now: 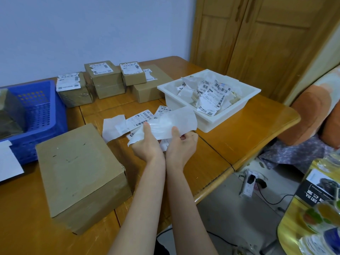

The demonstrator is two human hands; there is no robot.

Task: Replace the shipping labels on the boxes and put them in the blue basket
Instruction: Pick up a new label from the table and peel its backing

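A large brown cardboard box with a bare top lies on the wooden table in front of me. Just right of it, my left hand and my right hand both grip a glossy white label backing sheet, thumbs on top. Loose shipping labels lie on the table under and behind the sheet. The blue basket stands at the left with a dark parcel inside. Several small labelled boxes sit at the back.
A white tray full of torn labels and backing scraps stands at the right of the table. A white paper lies at the left edge. Beyond the table's right edge are a sofa, cables and a yellow side table.
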